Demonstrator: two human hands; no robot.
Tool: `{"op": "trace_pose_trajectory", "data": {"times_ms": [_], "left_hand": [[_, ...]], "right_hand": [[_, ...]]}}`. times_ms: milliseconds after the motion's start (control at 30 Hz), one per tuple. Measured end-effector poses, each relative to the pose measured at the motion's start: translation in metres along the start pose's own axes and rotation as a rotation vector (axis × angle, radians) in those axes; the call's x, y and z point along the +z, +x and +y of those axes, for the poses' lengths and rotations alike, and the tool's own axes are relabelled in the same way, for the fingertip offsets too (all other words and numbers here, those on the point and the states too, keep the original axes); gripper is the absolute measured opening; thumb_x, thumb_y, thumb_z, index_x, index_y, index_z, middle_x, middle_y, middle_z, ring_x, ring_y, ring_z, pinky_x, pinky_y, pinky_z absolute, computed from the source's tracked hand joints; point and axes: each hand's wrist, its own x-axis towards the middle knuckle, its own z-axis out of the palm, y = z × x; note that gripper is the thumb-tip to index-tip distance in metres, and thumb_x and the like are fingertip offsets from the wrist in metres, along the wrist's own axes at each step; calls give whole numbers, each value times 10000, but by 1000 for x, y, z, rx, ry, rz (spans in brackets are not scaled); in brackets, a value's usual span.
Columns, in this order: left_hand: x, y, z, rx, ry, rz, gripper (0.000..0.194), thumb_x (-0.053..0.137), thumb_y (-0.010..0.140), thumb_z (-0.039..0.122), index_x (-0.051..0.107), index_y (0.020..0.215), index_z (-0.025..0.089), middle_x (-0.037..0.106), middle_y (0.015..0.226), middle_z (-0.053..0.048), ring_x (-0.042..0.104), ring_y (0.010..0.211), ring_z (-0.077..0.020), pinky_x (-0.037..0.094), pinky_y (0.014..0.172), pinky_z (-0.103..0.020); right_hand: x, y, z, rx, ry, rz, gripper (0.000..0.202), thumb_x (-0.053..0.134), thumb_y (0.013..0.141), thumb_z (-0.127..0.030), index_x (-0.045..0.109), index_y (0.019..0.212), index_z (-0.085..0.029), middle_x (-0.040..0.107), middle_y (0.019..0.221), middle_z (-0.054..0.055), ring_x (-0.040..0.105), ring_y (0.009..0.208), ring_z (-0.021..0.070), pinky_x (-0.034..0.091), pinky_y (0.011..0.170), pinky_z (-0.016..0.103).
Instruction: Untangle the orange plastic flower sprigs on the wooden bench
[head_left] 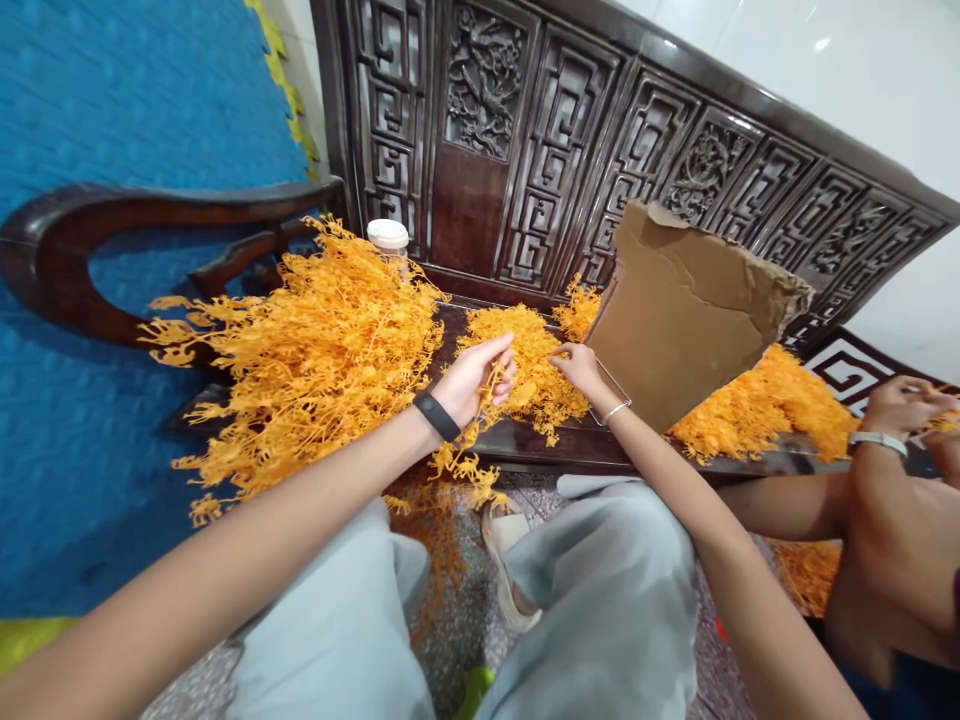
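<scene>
My left hand (pixel 480 380) is closed around a thin orange sprig (pixel 469 470), whose curly branching end hangs below the palm. Between my hands lies a small heap of orange pieces (pixel 517 335) on the dark wooden bench (pixel 540 440). At that heap's right edge, my right hand (pixel 577 367) has thumb and finger pinched together on the orange bits; how much they grip is hard to see. A large bundle of orange branching sprigs (pixel 337 340) spreads out to the left of my left hand.
A torn cardboard piece (pixel 682 310) leans right of my right hand, with another orange heap (pixel 772 400) beside it. Behind the big bundle stands a white-lidded jar (pixel 388 235). The bench has a carved backrest (pixel 472 200) and curved armrest (pixel 45 240). Another person's hands (pixel 900 410) work at right.
</scene>
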Motion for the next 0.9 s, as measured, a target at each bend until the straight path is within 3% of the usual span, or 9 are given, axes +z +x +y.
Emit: {"op": "trace_pose_trajectory", "data": {"times_ms": [167, 267, 400, 500, 600, 733, 833, 900], "left_hand": [[1, 0, 2, 39, 36, 60, 356, 630, 693, 331, 350, 532, 182, 364, 462, 65, 336, 317, -43, 208, 290, -188], [0, -1, 4, 16, 19, 76, 391, 610, 701, 307, 307, 486, 187, 320, 420, 67, 321, 302, -47, 200, 285, -193], [-5, -1, 8, 31, -20, 64, 345, 541, 743, 354, 380, 502, 166, 428, 525, 24, 409, 391, -63, 259, 308, -194], [-9, 0, 10, 107, 8, 94, 258, 469, 779, 328, 520, 600, 150, 531, 660, -19, 481, 502, -90, 312, 340, -200], [-12, 1, 10, 137, 39, 116, 258, 421, 787, 303, 588, 664, 150, 580, 731, -45, 521, 609, -123, 375, 408, -218], [-14, 0, 11, 150, 54, 107, 272, 442, 748, 288, 588, 564, 150, 618, 796, -54, 523, 662, -134, 413, 486, -243], [-13, -3, 14, 171, 97, 72, 266, 462, 718, 288, 622, 556, 150, 642, 868, -55, 547, 759, -155, 450, 605, -277], [-12, -6, 15, 177, 145, 35, 258, 472, 706, 279, 645, 567, 148, 646, 934, -57, 551, 834, -170, 450, 682, -289]], "right_hand": [[-5, -10, -9, -91, 201, 48, 241, 609, 653, -298, 592, 836, -141, 513, 508, -47, 515, 477, 97, 396, 556, 213], [-15, -25, -30, -211, 409, 27, 188, 570, 692, -320, 552, 753, -143, 491, 488, -51, 495, 443, 85, 386, 524, 206], [-36, -52, -60, -406, 551, 20, 263, 519, 757, -398, 510, 657, -155, 496, 515, -30, 482, 476, 78, 380, 530, 208], [-50, -72, -78, -568, 527, 75, 343, 450, 817, -408, 498, 593, -153, 488, 540, -18, 451, 521, 69, 370, 573, 211], [-55, -84, -87, -715, 428, 23, 367, 438, 832, -392, 512, 570, -145, 454, 519, -25, 386, 500, 57, 318, 535, 203], [-52, -86, -90, -798, 281, -89, 307, 428, 835, -376, 616, 771, -142, 464, 531, -35, 359, 479, 54, 287, 512, 199], [-50, -84, -89, -824, 220, -143, 288, 440, 823, -354, 612, 942, -156, 469, 537, -45, 373, 484, 61, 297, 527, 200], [-50, -83, -88, -823, 218, -177, 284, 453, 815, -354, 604, 950, -155, 459, 531, -50, 369, 483, 62, 295, 522, 200]]}}
